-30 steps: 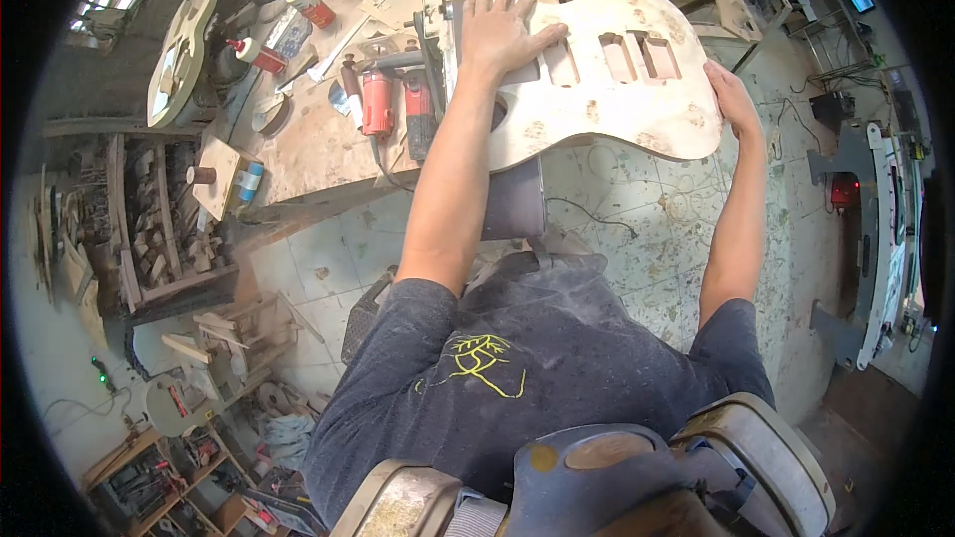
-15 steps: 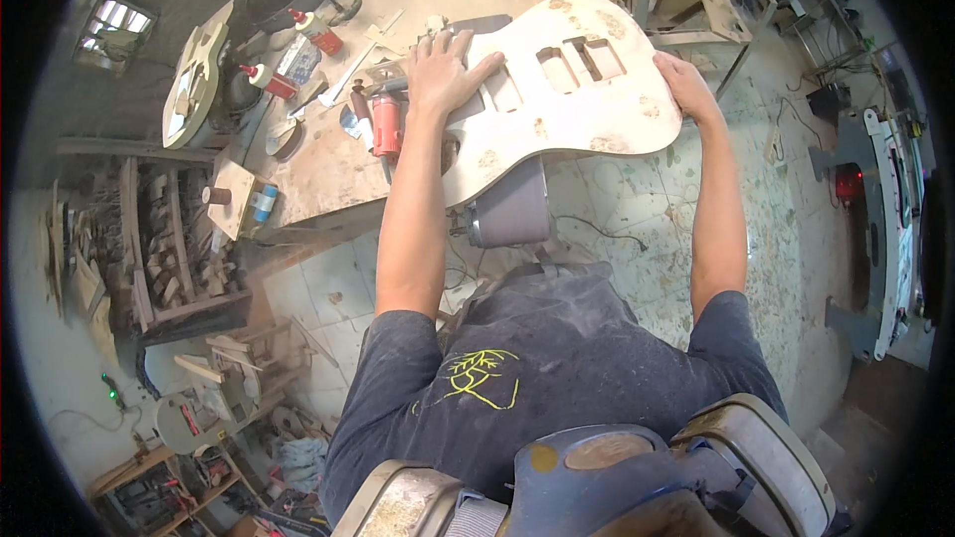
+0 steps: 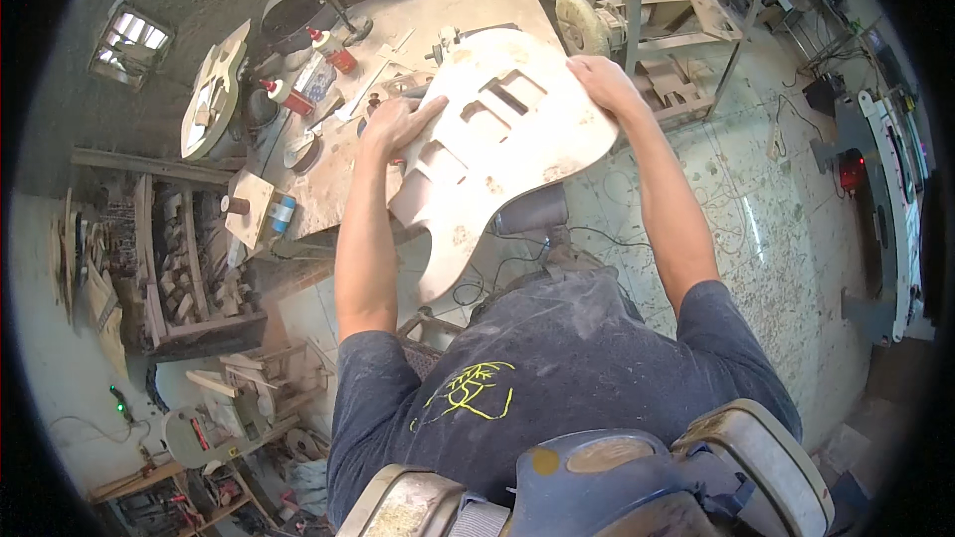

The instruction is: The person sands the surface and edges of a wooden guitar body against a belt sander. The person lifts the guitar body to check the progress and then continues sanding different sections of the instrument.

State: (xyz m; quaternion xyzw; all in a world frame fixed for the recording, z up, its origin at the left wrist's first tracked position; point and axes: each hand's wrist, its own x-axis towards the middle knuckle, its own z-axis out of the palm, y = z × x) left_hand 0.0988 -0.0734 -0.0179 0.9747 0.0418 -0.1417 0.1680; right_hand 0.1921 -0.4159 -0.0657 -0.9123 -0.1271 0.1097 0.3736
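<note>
A pale, unfinished wooden electric guitar body (image 3: 522,154) with routed pickup cavities is held tilted in front of me, one horn pointing down toward my shirt. My left hand (image 3: 396,126) grips its left edge, thumb on the top face and the other fingers partly hidden. At the far right edge, my right hand (image 3: 603,86) is closed round the rounded end, its fingertips out of sight underneath. Below the body, a grey cylindrical sanding drum (image 3: 534,211) shows in part; whether the wood touches it I cannot tell.
The wooden workbench (image 3: 468,2) carries red-and-white glue bottles (image 3: 288,96), a desk lamp (image 3: 356,30) and scattered tools. A second guitar body (image 3: 211,104) leans at the left. Right of the bench stands a wooden frame (image 3: 686,15). Cables (image 3: 617,237) cross the tiled floor.
The guitar body has turned clockwise and shifted left, bringing its horn down toward me. My right hand moved left with it; my left hand moved left and down to the edge.
</note>
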